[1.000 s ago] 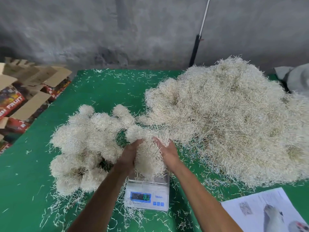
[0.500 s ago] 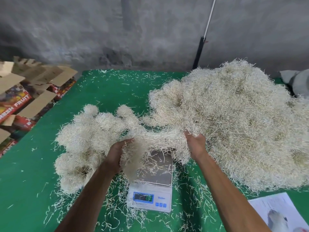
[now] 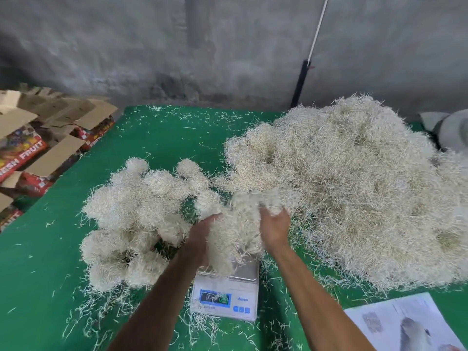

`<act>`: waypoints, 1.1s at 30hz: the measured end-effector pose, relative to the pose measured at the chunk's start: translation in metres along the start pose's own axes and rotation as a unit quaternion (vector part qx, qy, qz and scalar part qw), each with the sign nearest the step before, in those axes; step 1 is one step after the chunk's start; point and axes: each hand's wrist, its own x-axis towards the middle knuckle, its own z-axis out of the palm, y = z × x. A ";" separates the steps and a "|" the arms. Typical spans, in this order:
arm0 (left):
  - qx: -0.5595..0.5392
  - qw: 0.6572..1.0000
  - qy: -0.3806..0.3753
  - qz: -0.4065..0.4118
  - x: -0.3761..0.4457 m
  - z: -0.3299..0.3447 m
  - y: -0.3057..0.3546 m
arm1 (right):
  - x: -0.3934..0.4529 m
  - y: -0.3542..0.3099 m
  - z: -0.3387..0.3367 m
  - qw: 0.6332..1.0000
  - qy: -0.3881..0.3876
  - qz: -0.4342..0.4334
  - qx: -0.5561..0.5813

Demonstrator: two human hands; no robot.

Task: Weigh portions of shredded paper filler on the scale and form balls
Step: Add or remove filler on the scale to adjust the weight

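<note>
1. Loose filler heap (image 3: 354,188): one, on the green table (image 3: 50,287), right of the scale.
2. Finished balls (image 3: 134,221): one cluster, roughly ten; exact count unclear.
3. Portion (image 3: 233,234): half a second ago stretched wide; now gathered over the scale (image 3: 225,292), so weighing appears imminent.
4. Left hand (image 3: 200,234) and right hand (image 3: 274,226) clasp the portion from either side.

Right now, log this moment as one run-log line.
step: forming portion over scale | left hand: pressing filler clump | right hand: pressing clump | finished balls: left | loose pile: right
</note>
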 end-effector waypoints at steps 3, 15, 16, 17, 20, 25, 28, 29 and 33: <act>0.062 0.993 0.049 0.088 -0.001 -0.032 0.017 | 0.016 -0.002 -0.037 0.998 0.050 0.022 0.009; -0.057 0.989 0.129 0.040 0.015 -0.066 0.004 | 0.017 0.004 -0.060 0.997 0.069 0.021 0.017; -0.063 0.986 0.151 0.040 0.015 -0.076 0.004 | 0.021 0.006 -0.070 0.996 0.088 0.033 0.004; -0.071 0.984 0.162 0.029 0.015 -0.081 0.001 | 0.020 0.007 -0.074 0.994 0.099 0.037 0.000; -0.077 0.986 0.147 -0.010 0.020 -0.066 -0.018 | 0.020 0.020 -0.066 0.995 0.093 0.047 0.005; -0.091 0.984 0.151 0.019 0.020 -0.078 -0.020 | 0.029 0.032 -0.090 0.990 0.132 0.046 0.025; -0.111 0.977 0.182 0.015 0.020 -0.096 -0.025 | 0.036 0.037 -0.115 0.987 0.150 0.056 0.004; -0.114 0.975 0.189 0.014 0.021 -0.100 -0.029 | 0.036 0.040 -0.120 0.987 0.147 0.065 -0.003; -0.124 0.971 0.206 0.019 0.020 -0.120 -0.041 | 0.035 0.061 -0.138 0.982 0.163 0.083 -0.038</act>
